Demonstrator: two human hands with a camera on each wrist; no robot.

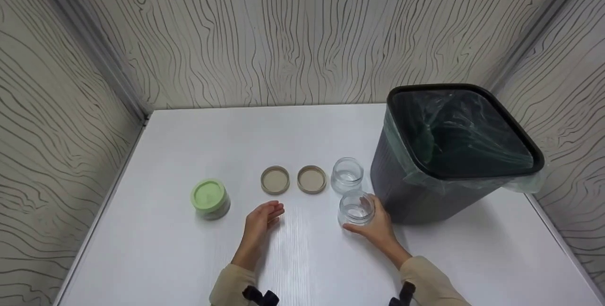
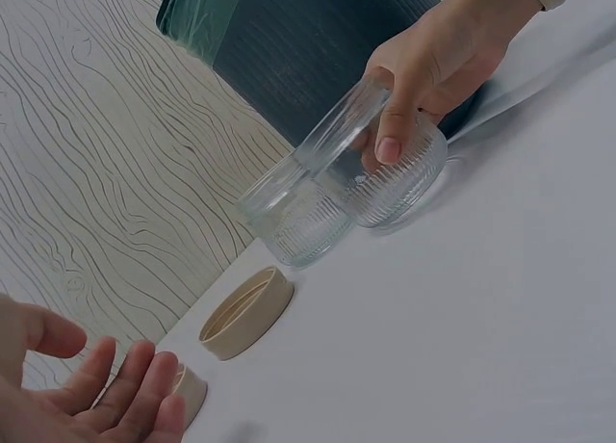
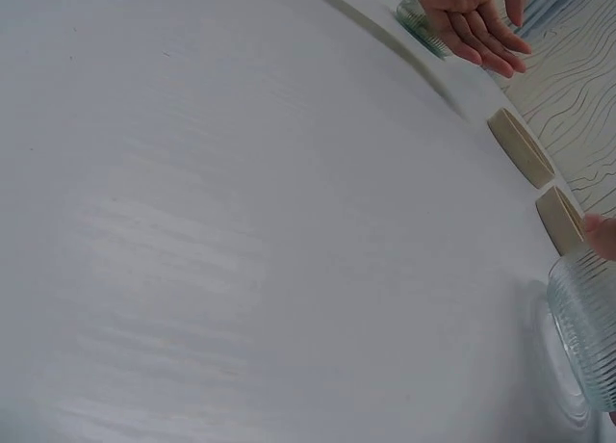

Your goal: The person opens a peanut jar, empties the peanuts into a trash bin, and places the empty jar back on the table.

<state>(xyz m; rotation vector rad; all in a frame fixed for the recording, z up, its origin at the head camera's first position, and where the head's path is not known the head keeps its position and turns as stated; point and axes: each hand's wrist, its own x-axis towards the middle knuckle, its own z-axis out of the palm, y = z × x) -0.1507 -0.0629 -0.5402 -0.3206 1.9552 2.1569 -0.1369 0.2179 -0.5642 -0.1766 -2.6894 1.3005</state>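
The right hand [image 1: 375, 230] grips one lidless ribbed clear glass jar [image 1: 356, 207] near the table's right edge (both tan round lids [image 1: 275, 179] lie off), while the left hand [image 1: 261, 221] hovers with relaxed, empty fingers.

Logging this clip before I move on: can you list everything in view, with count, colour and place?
Clear ribbed glass jars: 2, lidless, right of centre beside the bin; the nearer one is gripped by the right hand.
Round beige lids: 2, lying with the hollow side up, side by side at table centre, the second nearer the jars.
Jar with pale green lid: 1, closed, left of the beige lids.
Dark grey waste bin with green liner bag: 1, on the table's right.
White table: 1, under everything.
Wood-grain wall panels: around three sides.
Left hand: open, above the table, holding nothing.
Right hand: curled round the nearer jar.
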